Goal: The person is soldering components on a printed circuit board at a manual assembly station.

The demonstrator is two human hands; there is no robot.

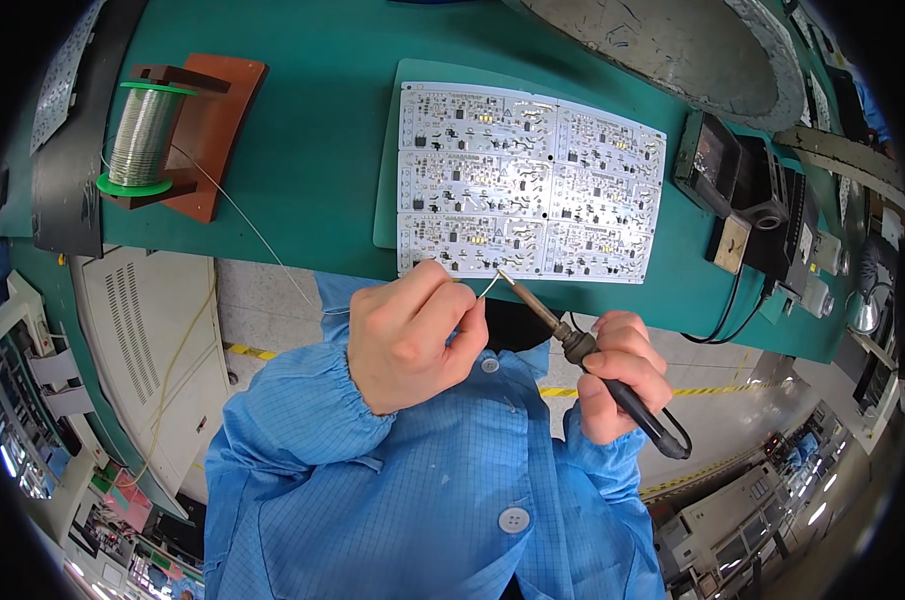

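Observation:
A white panel of circuit boards (pixel 477 185), dotted with small parts, lies on the green bench near its front edge. My right hand (pixel 624 376) is closed around the dark handle of a soldering iron (pixel 534 305), whose tip reaches the panel's near edge. Pinched in the fingers of my left hand (pixel 419 335) is a thin solder wire (pixel 488 287); its end comes close to the iron's tip. Whether wire and tip touch is too small to tell. The wire runs back to a solder spool (pixel 144 137) with green flanges at the far left.
The spool sits on a brown stand (pixel 212 140). Right of the panel stands a black soldering iron holder (pixel 737 170) with a sponge tray (pixel 729 245); cables hang off the bench edge. A large grey round-edged plate (pixel 662 50) overhangs the back of the green bench (pixel 312 120).

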